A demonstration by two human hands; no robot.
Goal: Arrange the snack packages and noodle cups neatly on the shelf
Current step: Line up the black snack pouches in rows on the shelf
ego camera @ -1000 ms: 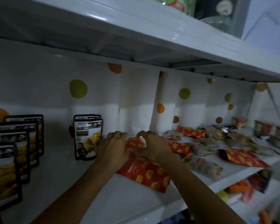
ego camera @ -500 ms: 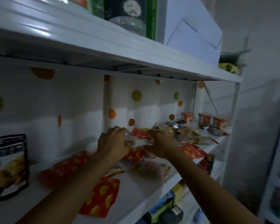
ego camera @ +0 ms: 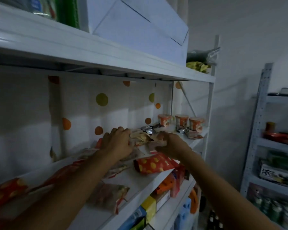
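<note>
Fingers of the left hand [ego camera: 116,143] curl over a pale snack packet [ego camera: 140,137] on the shelf [ego camera: 140,181]. The right hand [ego camera: 170,144], at its 3 o'clock, grips a pinkish packet [ego camera: 154,143]. A red packet [ego camera: 154,164] with yellow spots lies flat at 6 o'clock from the right hand. Three noodle cups [ego camera: 181,121] stand upright at its 1 o'clock, with silver packets [ego camera: 148,130] near them.
</note>
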